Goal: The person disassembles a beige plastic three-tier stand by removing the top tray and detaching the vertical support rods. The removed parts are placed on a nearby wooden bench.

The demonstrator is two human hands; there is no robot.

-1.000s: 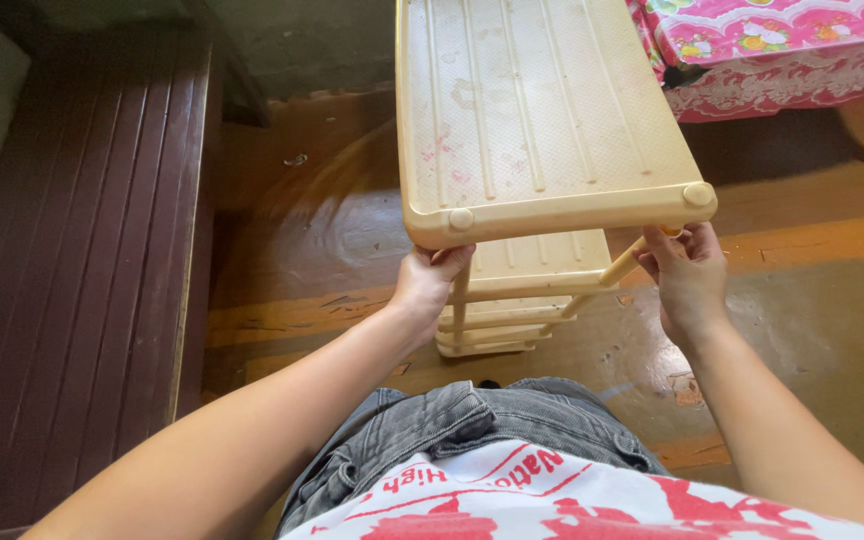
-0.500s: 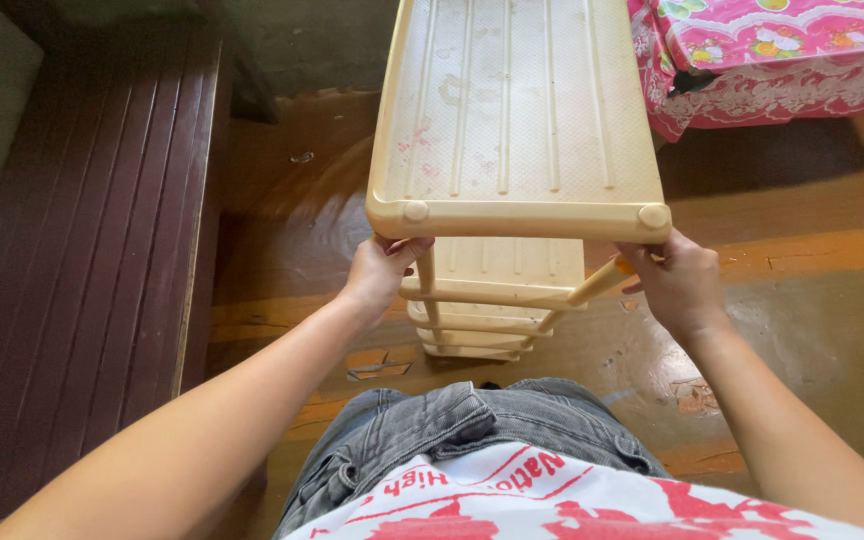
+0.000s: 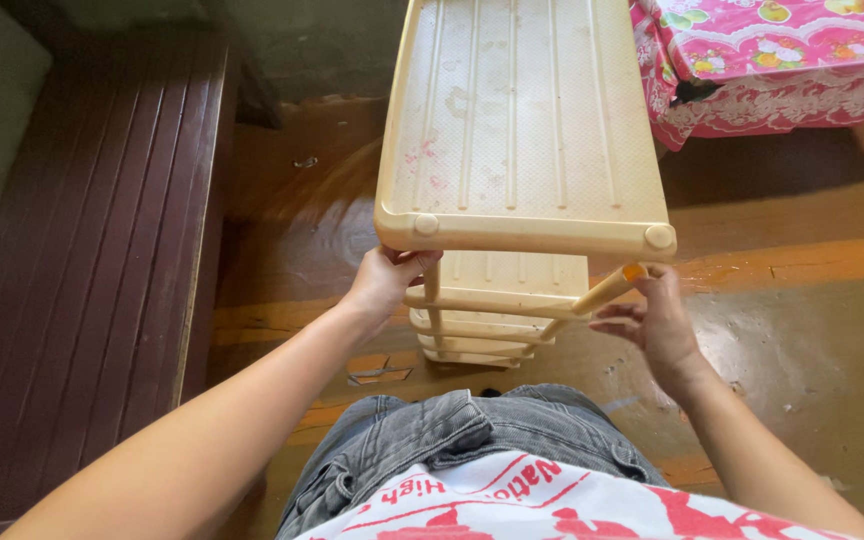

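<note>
Cream plastic rack (image 3: 517,130), tiered, upright on brown floor (image 3: 812,310) between dark bench (image 3: 102,250) at left and pink-covered bed (image 3: 782,50) far right; left hand (image 3: 387,280) clasped under near-left corner, right hand (image 3: 657,320) open, fingers on loose post (image 3: 602,292).

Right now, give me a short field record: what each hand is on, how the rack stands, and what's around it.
Left hand: gripping the near left corner of the rack's top shelf, fingers curled under the rim.
Right hand: open, fingers at the loose post, not closed on it.
Loose post: slanted out of line, its top end free below the near right corner.
Rack: cream plastic, several tiers, lower shelves visible underneath.
Floor: brown, worn and glossy.
Left side: dark wooden bench.
Upper right: pink floral cloth.
</note>
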